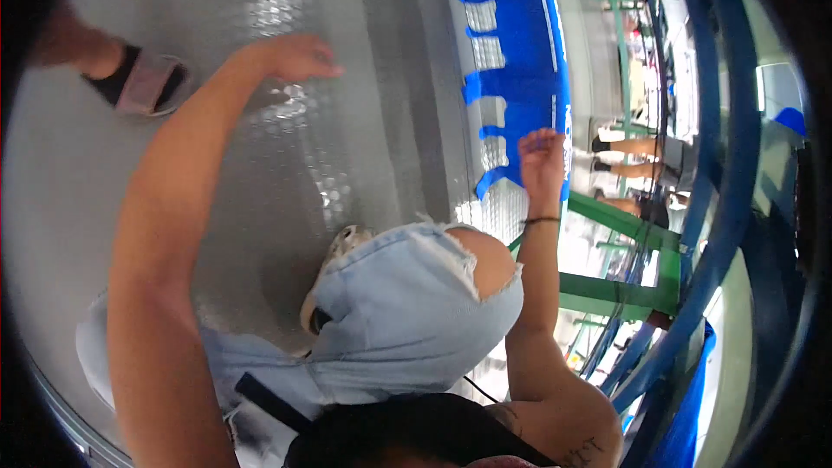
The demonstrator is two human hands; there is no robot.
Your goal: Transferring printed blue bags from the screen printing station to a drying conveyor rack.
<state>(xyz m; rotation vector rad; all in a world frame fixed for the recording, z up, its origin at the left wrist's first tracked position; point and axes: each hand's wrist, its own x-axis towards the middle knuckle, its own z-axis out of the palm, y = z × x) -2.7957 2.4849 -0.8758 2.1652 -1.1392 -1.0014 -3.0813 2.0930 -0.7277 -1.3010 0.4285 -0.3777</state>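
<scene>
My left hand hangs above the grey floor, with one finger stretched out and the others loosely bent. I see nothing held in it. My right hand, a dark band around its wrist, is over a blue banner with strap-like tabs along one side. Its fingers are loosely bent and apart, and no object shows in them. Whether this hand touches the banner I cannot tell. Between my arms is my bent leg in light blue ripped jeans, the knee bare.
Another person's foot in a strapped sandal stands at the far left. Green metal beams and thick dark blue curved bars run along the right. Beyond the banner, several people's legs show at the far right.
</scene>
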